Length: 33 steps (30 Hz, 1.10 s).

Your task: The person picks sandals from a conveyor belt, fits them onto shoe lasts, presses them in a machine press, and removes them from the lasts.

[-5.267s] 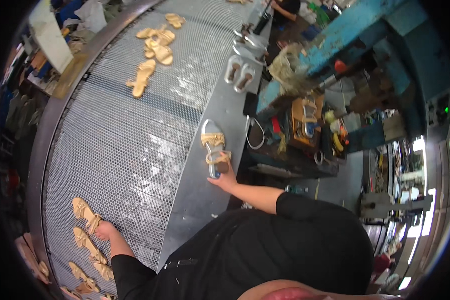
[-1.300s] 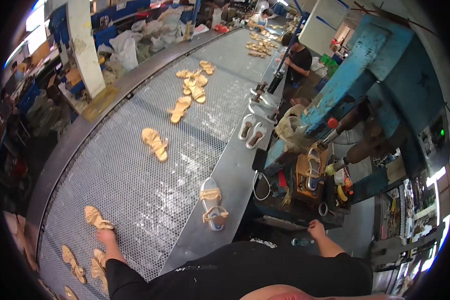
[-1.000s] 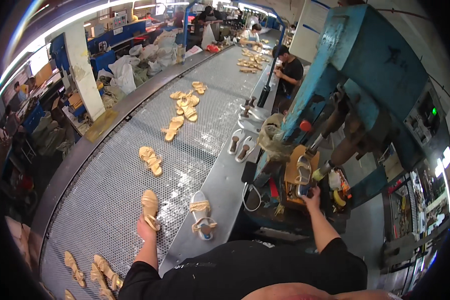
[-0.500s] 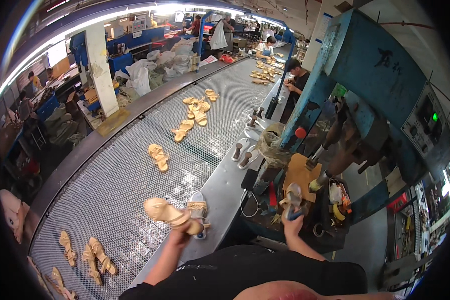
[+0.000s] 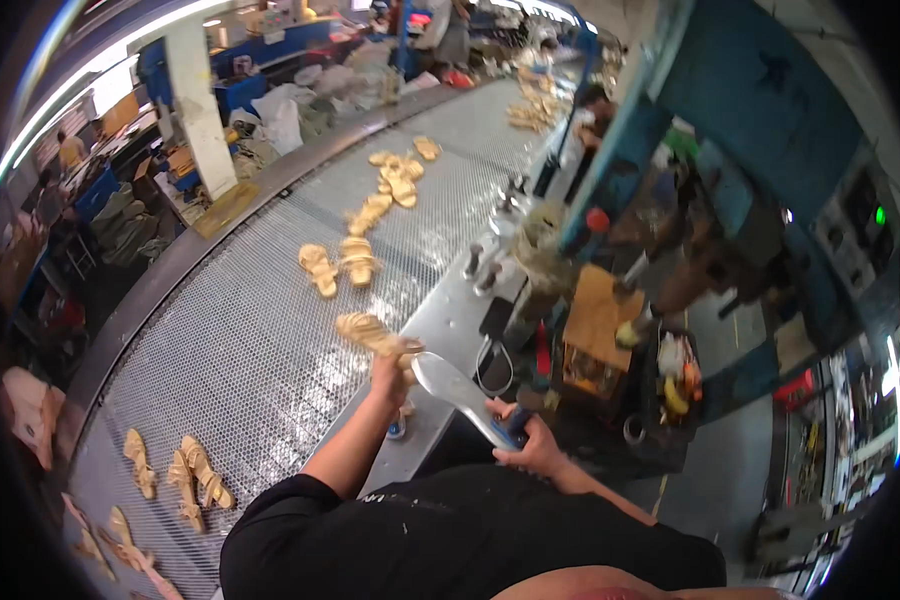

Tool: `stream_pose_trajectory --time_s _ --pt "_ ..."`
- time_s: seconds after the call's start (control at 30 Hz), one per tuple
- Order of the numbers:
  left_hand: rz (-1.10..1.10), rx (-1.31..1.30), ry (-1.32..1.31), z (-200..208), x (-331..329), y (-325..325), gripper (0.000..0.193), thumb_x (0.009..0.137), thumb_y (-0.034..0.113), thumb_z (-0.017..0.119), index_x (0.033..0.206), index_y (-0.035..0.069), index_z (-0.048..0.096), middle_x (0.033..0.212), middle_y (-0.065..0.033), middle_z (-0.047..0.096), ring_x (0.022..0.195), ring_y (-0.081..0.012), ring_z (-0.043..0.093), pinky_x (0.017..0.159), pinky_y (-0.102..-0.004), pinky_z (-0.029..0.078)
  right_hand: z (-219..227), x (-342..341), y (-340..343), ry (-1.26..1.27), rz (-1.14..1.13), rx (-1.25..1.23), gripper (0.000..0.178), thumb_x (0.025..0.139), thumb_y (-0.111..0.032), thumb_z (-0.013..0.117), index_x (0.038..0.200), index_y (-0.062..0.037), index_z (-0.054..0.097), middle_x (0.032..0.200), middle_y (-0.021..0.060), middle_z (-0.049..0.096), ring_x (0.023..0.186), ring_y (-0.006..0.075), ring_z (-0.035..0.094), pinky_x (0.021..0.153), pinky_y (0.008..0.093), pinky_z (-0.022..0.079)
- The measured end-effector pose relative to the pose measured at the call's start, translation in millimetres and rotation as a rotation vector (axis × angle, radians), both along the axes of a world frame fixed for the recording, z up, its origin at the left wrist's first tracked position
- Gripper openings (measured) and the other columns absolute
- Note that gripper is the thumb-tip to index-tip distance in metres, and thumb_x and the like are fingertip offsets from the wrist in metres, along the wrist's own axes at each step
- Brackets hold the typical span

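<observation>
In the head view, the hands are apart from each other in front of the body, and each has its fingers closed on something. The left hand [image 5: 392, 372] grips one end of a tan strappy sandal [image 5: 363, 330], raised in front of the chest near the inner edge of the grey metal mesh belt [image 5: 220, 380]. That hold leaves the sandal's broad front end free, pointing up and to the left; motion blur hides the exact finger contact.

The right hand [image 5: 540, 448] clasps the lower end of a flat silver shoe-shaped form [image 5: 450, 382] beside its dark blue part [image 5: 517, 422]. The form slants up toward the left hand, most of its smooth face exposed, probably because holding it by the end leaves that face uncovered. Its upper tip is just beside the left hand; whether they touch cannot be told.

Behind the left wrist, a partly hidden sandal with a blue part [image 5: 398, 428] rests on the smooth grey metal ledge [image 5: 440, 315], likely there to be within reach. Silver forms with brown posts [image 5: 487, 278] stand farther along it. Tan sandals [image 5: 183, 490] lie on the mesh at lower left, and others form a loose cluster [image 5: 400, 182] farther up. To the right, a tan rectangular board [image 5: 598, 315] sits beneath the blue machine frame [image 5: 760, 85].
</observation>
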State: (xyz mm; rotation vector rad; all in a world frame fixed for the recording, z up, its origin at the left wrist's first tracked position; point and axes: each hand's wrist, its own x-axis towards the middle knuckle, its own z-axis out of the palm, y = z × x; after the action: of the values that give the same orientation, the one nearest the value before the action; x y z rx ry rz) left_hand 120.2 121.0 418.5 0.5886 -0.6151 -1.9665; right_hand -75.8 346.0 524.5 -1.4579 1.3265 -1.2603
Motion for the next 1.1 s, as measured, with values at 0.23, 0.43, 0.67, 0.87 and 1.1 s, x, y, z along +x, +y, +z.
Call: stream_pose_trajectory --time_s 0.23,0.43,0.67,0.87,1.1 --pt "-0.552 -0.210 -0.167 48.4 -121.4 117.4 0.038 0.093 0.019 0.059 0.125 0.003 0.047 0.112 -0.0105 0.061 0.102 -0.0212 0.060 0.090 -0.0352 0.048 -17.5 -23.4 26.4 0.101 -0.336 0.174 0.069 0.064 -0.017 0.080 0.125 -0.0031 0.048 0.115 0.0130 0.056 0.118 0.0259 0.049 0.102 0.0381 0.037" --pt "-0.842 -0.710 -0.578 43.9 -124.4 121.3 0.053 0.093 0.024 0.060 0.140 0.014 0.038 0.090 -0.0044 0.062 0.067 -0.0125 0.063 0.059 -0.0248 0.051 -64.9 -87.4 35.4 0.299 -0.892 -0.034 0.067 0.064 -0.012 0.081 0.120 -0.0007 0.045 0.109 0.0126 0.056 0.099 0.0235 0.057 0.088 0.0338 0.045" --pt "-0.565 -0.586 -0.863 13.1 -53.4 121.4 0.041 0.084 0.007 0.063 0.124 0.010 0.058 0.084 -0.0069 0.064 0.074 -0.0144 0.063 0.069 -0.0302 0.051 -140.5 -192.3 -2.1 0.745 -1.011 0.064 0.069 0.068 -0.023 0.080 0.120 0.0015 0.041 0.108 0.0238 0.055 0.100 0.0430 0.054 0.085 0.0458 0.044" --pt "-0.477 -0.616 -1.073 -26.2 -4.7 127.9 0.041 0.080 0.005 0.064 0.121 0.009 0.060 0.079 -0.0062 0.064 0.071 -0.0150 0.062 0.068 -0.0296 0.050 -143.5 -200.0 -16.0 0.645 -1.029 0.193 0.072 0.069 -0.024 0.080 0.122 0.0022 0.038 0.116 0.0248 0.050 0.106 0.0431 0.051 0.088 0.0471 0.043" --pt "-0.978 -0.328 -0.693 -8.7 -37.8 137.4 0.055 0.084 0.012 0.066 0.136 0.009 0.047 0.081 -0.0021 0.064 0.070 -0.0100 0.058 0.062 -0.0279 0.046 -140.1 -239.7 -57.3 0.741 -1.051 0.267 0.063 0.069 -0.036 0.078 0.103 0.0071 0.047 0.098 0.0286 0.054 0.095 0.0447 0.055 0.083 0.0466 0.045"
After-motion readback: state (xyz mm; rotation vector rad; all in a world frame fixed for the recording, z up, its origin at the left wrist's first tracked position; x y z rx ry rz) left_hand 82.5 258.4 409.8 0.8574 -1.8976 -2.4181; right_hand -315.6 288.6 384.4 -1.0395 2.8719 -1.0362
